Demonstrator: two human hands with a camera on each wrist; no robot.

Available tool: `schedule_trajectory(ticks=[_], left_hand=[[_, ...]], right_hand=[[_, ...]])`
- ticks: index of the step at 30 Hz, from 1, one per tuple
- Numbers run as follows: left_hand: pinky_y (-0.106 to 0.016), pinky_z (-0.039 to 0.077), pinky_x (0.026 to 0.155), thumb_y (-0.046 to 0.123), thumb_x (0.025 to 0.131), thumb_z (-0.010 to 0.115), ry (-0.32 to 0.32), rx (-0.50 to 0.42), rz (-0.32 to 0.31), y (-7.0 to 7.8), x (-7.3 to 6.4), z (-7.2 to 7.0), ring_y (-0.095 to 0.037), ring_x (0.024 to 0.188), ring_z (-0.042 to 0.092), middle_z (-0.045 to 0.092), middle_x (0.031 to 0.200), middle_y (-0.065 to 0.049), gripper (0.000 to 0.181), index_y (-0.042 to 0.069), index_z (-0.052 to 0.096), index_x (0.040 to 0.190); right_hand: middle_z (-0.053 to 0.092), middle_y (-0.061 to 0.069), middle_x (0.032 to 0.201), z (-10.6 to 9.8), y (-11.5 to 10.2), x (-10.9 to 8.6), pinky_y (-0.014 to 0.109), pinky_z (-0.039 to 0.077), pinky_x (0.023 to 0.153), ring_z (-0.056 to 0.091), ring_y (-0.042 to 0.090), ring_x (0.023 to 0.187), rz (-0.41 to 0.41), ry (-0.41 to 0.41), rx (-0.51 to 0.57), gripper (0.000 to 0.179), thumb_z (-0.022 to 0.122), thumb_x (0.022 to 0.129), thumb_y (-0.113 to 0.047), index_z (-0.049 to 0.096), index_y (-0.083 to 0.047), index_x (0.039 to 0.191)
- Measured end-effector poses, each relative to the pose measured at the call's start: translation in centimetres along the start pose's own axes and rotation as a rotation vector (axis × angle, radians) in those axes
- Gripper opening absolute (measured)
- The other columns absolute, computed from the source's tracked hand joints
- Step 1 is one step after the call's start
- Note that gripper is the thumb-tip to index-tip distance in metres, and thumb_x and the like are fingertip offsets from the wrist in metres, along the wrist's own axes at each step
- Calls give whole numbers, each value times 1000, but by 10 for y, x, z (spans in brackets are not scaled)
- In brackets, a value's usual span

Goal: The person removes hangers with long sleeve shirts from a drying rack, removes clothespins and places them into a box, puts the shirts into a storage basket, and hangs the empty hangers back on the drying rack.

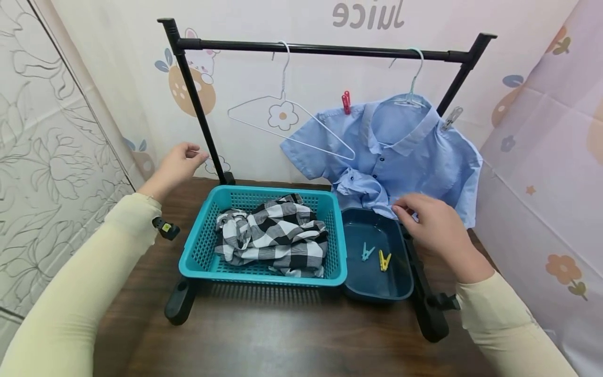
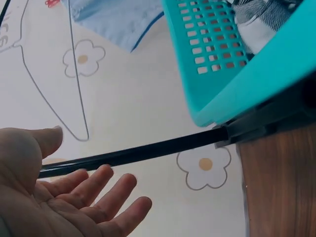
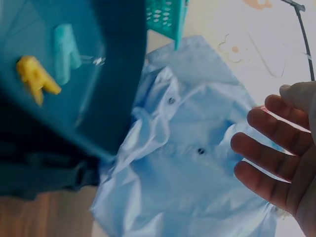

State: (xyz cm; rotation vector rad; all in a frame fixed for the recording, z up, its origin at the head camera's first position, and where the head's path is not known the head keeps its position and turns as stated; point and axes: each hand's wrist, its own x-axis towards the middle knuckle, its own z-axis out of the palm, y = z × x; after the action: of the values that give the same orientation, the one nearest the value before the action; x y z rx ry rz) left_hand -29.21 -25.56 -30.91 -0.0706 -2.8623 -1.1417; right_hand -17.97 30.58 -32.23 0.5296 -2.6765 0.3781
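Spreading across the near side, the brown wooden tabletop (image 1: pixel 301 330) is supporting a black rack (image 1: pixel 315 50), whose bar is running left to right along the far side. A light blue short-sleeved shirt (image 1: pixel 414 157) is hanging from the bar's right part, its lower front bunching behind the tray. Sitting at the left and centre, a turquoise basket (image 1: pixel 264 279) is holding a crumpled black-and-white checked garment (image 1: pixel 278 233). Just right of the basket, a dark blue tray (image 1: pixel 377 285) is lying in front of the shirt. A bare white hanger (image 1: pixel 283 95) is dangling left of the shirt, while a pale green hanger (image 1: pixel 411 94) is carrying the shirt itself.

The left hand (image 1: pixel 176 167) is hovering beside the rack's left post, its fingers relaxing and grasping nothing. The right hand (image 1: pixel 433 225) is hovering before the shirt, near the tray's far right corner, its fingers bending loosely and gripping nothing.

A clear peg (image 1: pixel 452 119) is clipping the shirt's right shoulder, and a red peg (image 1: pixel 346 102) is clipping its left one. Inside the tray, a light blue peg (image 1: pixel 367 252) is lying just left of a yellow peg (image 1: pixel 384 261).
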Motion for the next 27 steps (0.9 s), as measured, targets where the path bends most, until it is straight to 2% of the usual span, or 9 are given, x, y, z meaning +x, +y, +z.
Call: schedule_trajectory(ticks=[6, 12, 16, 22, 25, 27], left_hand=[[-63, 40, 110, 56, 104, 46, 81, -23, -22, 3, 15, -8, -45, 141, 42, 40, 158, -25, 80, 5, 22, 161], [-59, 35, 116, 55, 104, 49, 106, -105, -53, 5, 32, -18, -39, 150, 34, 28, 166, -17, 84, 12, 11, 165], [-55, 32, 119, 53, 104, 50, 121, -171, -51, 5, 44, -20, -35, 153, 30, 25, 168, -13, 84, 16, 7, 166], [-51, 30, 121, 54, 104, 47, 167, -213, -38, 7, 58, -16, -29, 155, 25, 20, 171, -6, 82, 24, 3, 166], [-48, 32, 121, 51, 106, 46, 197, -227, -20, 9, 64, -13, -26, 154, 28, 22, 170, -4, 77, 28, 4, 166], [-45, 35, 120, 47, 107, 46, 223, -222, 4, 11, 68, -11, -24, 151, 35, 29, 168, -5, 72, 29, 8, 165]], right_hand=[[74, 6, 94, 2, 25, -13, 49, 56, 72, 67, 23, 81, -3, 13, -41, 12, 70, 98, -22, 76, -12, 103], [74, 13, 96, -6, 46, -16, 54, 55, 73, 68, 29, 81, 24, 46, -86, 11, 72, 96, -18, 75, -8, 100], [74, 17, 92, -12, 58, -16, 56, 53, 70, 68, 33, 78, 16, 115, -95, 13, 73, 94, -15, 75, -4, 99], [71, 18, 85, -20, 77, -9, 50, 47, 63, 62, 32, 69, 1, 204, -100, 12, 72, 94, -12, 72, 0, 95], [70, 20, 85, -25, 87, -6, 46, 43, 64, 60, 34, 71, 13, 258, -90, 13, 71, 94, -11, 72, 2, 96], [71, 20, 87, -29, 93, -4, 40, 40, 64, 60, 34, 72, 29, 296, -82, 15, 71, 95, -12, 73, 3, 98]])
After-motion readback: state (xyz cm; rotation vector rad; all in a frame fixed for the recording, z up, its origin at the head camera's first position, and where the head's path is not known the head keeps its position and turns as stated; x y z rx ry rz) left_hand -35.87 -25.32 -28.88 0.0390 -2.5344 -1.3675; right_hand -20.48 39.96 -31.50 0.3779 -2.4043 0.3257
